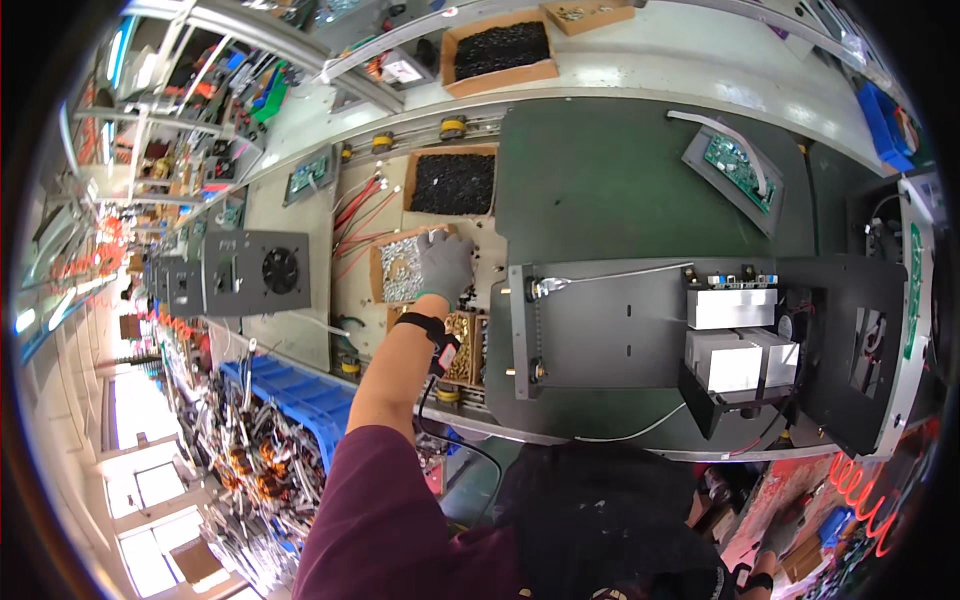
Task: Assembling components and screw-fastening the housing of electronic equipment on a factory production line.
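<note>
My left hand (446, 268), in a grey glove, is over the right side of a small cardboard box of silvery small parts (402, 268). Its fingers are curled downward, and whatever is between them is hidden. My right hand (787, 528), also gloved, hangs low at the lower right, below the bench edge. Its fingers are too small and dark to make out. To the right of my left hand lies an open black metal housing (610, 325). A screwdriver-like rod (610, 277) rests along its far edge, and white blocks (728, 362) sit at its right end.
Beyond the left hand stands a box of black small parts (453, 184); nearer are brass-coloured parts (459, 345). Red wires (355, 210) lie to the left, near a grey unit with a fan (258, 272). A green circuit board (738, 168) lies on the green mat (600, 170).
</note>
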Demonstrator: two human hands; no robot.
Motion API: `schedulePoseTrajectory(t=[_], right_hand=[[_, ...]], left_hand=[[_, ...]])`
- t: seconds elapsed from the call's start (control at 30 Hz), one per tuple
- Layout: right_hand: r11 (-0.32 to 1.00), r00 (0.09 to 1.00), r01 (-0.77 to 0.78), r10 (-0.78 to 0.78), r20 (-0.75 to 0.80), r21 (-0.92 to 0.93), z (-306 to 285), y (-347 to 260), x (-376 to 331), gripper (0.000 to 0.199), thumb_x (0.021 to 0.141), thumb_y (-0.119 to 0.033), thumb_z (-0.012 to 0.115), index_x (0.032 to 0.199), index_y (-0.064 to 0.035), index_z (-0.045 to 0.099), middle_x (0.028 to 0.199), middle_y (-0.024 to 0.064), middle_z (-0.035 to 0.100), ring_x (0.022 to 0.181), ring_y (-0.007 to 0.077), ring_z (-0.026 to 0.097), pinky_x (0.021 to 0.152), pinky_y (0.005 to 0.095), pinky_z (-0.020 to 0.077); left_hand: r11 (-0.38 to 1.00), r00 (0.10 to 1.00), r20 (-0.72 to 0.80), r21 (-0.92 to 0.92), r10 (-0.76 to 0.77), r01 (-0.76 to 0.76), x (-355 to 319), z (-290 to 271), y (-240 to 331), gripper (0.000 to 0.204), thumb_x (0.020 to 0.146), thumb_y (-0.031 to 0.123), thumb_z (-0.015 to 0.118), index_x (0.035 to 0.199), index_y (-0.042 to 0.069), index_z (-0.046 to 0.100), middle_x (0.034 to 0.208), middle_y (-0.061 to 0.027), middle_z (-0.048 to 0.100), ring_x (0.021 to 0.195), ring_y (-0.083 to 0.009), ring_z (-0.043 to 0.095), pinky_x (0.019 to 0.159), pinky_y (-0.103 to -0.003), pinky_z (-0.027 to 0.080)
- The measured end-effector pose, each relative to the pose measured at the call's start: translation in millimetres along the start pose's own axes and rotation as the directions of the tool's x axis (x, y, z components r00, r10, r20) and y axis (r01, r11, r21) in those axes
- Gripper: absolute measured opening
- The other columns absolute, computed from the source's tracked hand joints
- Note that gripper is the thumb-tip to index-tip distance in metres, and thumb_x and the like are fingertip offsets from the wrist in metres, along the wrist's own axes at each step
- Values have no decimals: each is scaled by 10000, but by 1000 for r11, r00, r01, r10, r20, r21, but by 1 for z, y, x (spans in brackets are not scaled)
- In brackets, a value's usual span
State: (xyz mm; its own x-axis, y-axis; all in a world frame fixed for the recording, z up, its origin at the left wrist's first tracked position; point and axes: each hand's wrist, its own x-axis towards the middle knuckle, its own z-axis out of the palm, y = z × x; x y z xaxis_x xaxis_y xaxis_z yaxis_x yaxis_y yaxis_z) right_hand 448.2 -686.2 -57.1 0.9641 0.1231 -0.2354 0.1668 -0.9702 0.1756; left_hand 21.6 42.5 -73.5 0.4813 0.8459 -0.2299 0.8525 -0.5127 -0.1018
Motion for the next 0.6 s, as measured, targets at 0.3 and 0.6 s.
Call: schedulePoseTrajectory(t=[0.3, 0.6], right_hand=[[1000, 1000, -20, 20, 6, -11, -47, -14, -35, 503, 863, -293, 558, 1286, -54, 429, 1244, 205, 477, 1119, 411, 477, 918, 465, 402], [986, 997, 78, -77, -13, 147, -63, -45, -42, 375, 814, -218, 604, 1139, -46, 531, 1057, 190, 578, 960, 389, 562, 831, 443, 449]], left_hand=[[981, 994, -19, 161, 109, -105, 32, 67, 6, 243, 797, 253, 539, 995, 139, 621, 961, -97, 627, 1051, -277, 532, 994, -515, 294], [894, 931, -31, -294, -363, 338, 17, 14, 12, 226, 754, 214, 596, 921, 63, 607, 860, -86, 650, 705, -308, 620, 618, -355, 480]])
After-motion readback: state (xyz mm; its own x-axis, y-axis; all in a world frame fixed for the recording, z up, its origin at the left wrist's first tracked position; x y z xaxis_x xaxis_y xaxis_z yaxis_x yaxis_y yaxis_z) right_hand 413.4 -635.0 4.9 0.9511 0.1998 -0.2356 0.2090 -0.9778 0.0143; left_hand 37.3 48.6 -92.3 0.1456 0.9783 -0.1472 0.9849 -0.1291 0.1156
